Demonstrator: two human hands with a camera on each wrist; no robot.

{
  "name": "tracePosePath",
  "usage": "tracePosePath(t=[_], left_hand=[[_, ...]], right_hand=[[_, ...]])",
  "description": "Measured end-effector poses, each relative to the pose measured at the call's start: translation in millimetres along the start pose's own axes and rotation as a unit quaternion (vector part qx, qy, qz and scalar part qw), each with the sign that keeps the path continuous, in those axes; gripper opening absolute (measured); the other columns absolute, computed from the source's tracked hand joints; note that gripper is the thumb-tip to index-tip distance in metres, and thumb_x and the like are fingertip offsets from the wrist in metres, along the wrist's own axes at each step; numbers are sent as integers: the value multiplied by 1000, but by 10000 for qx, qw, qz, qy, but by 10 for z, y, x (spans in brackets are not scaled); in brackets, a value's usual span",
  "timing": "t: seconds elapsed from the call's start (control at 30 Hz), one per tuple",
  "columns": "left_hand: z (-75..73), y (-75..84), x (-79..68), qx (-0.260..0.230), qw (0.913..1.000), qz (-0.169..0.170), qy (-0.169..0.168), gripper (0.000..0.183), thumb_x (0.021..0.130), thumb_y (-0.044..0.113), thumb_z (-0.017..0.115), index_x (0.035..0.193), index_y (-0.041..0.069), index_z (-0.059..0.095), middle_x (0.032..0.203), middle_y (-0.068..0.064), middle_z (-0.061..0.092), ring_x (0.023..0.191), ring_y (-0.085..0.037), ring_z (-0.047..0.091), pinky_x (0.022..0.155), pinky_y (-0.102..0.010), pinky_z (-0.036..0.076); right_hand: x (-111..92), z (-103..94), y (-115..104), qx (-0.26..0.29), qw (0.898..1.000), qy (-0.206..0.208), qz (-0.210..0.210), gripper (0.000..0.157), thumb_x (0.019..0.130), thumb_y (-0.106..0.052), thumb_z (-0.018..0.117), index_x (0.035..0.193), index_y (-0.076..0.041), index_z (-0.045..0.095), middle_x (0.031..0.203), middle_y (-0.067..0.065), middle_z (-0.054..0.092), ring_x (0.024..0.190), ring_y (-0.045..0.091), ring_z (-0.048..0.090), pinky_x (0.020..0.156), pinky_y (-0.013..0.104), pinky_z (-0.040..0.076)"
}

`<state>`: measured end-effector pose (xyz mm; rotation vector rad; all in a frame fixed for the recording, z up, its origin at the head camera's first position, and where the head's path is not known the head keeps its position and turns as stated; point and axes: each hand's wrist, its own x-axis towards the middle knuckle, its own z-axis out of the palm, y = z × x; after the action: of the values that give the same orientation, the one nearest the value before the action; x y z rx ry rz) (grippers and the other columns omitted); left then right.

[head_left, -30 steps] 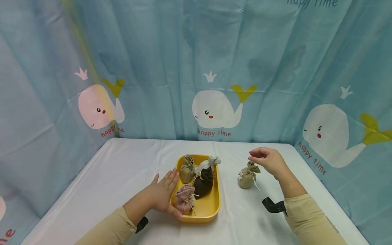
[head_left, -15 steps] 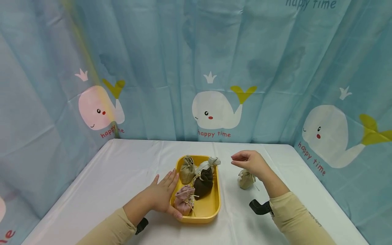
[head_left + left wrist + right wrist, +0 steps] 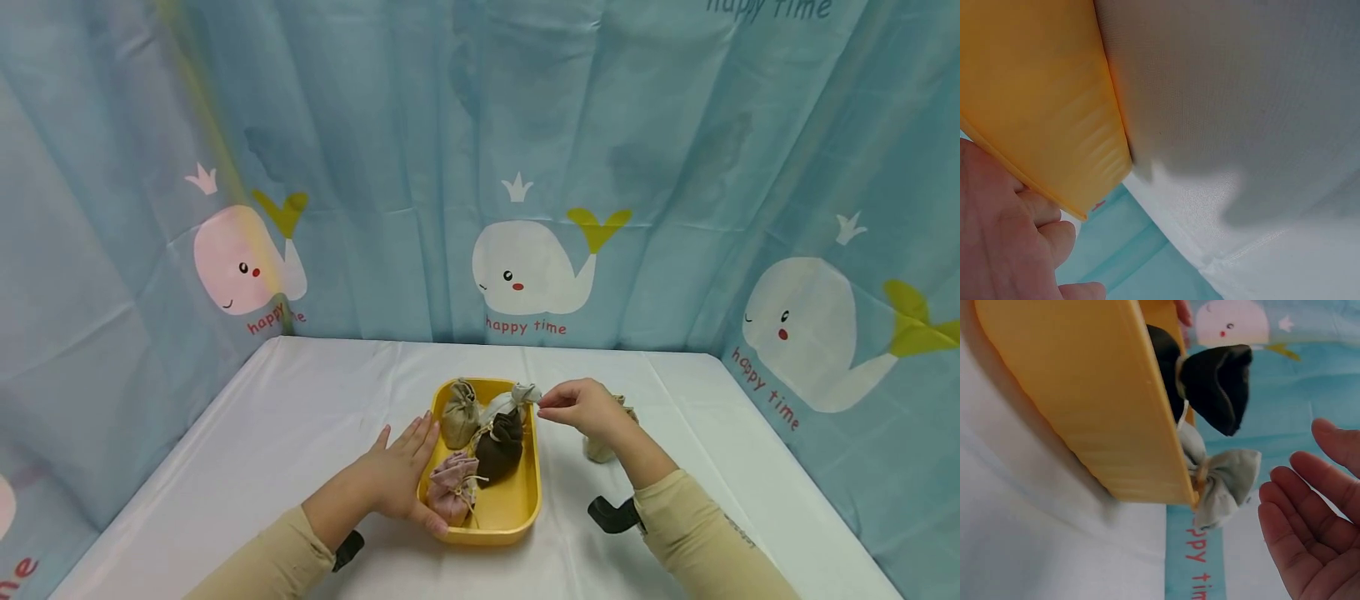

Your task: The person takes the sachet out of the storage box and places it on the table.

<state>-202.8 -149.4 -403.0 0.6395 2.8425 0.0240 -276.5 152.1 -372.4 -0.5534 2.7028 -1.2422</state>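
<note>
My left hand [image 3: 397, 475] lies with spread, straight fingers along the left rim of a yellow tray [image 3: 506, 508]. My right hand [image 3: 588, 408] hovers beside the tray's right rim, fingertips close to the gathered neck of a pale grey drawstring pouch [image 3: 527, 393]. In the right wrist view its thumb and fingers [image 3: 1294, 522] are parted, and a gap shows between them and the grey pouch [image 3: 1229, 481]. Inside the tray also sit a dark brown pouch [image 3: 498, 450], a pink pouch [image 3: 450, 492] and an olive pouch [image 3: 459, 421].
A khaki pouch [image 3: 597, 452] stands on the white tablecloth [image 3: 315, 417] right of the tray, partly hidden behind the right hand and forearm. A blue curtain [image 3: 390, 167] with whale prints hangs along the back and sides of the table.
My right hand has moved left, from above the khaki pouch to beside the grey pouch at the tray's rim. My left hand, the tray and the pouches have stayed put.
</note>
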Motion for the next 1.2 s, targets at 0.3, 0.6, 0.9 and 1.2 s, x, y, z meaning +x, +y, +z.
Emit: tracePosePath(t=[0.3,0.6,0.9,1.2], left_hand=[[-17,13,-10,-40,10000,-27,-49,138,47,90,47,147,5,6,153,-13,-2,140,-27,0,106,-58,7],[15,-3,5,-116,9999,-34,-113,139,45,91,46,147,7,4,153,-12,-5,140,-26,-1,106,-59,5],[19,-6,19,-23,10000,8,-63,138,46,91,45,147,6,4,153,-12,-5,140,-27,-1,106,-59,6],[29,-6,35,-41,10000,-17,-71,140,44,92,44,147,6,5,153,-12,-4,140,-27,0,105,-59,6]], right_hand=[[48,155,24,-158,9996,-217,-26,17,78,-32,72,86,-17,73,83,-6,68,78,9,60,70,30,50],[45,285,18,-362,9976,-567,-190,25,74,-44,72,86,-22,73,82,-9,67,76,9,59,66,29,49],[86,386,-12,-715,9964,-431,-178,25,71,-36,77,86,-16,72,80,-6,67,71,8,59,62,26,49],[125,468,-56,-707,9972,-143,-216,21,74,-29,76,83,-12,71,73,-7,65,65,7,58,60,25,49]])
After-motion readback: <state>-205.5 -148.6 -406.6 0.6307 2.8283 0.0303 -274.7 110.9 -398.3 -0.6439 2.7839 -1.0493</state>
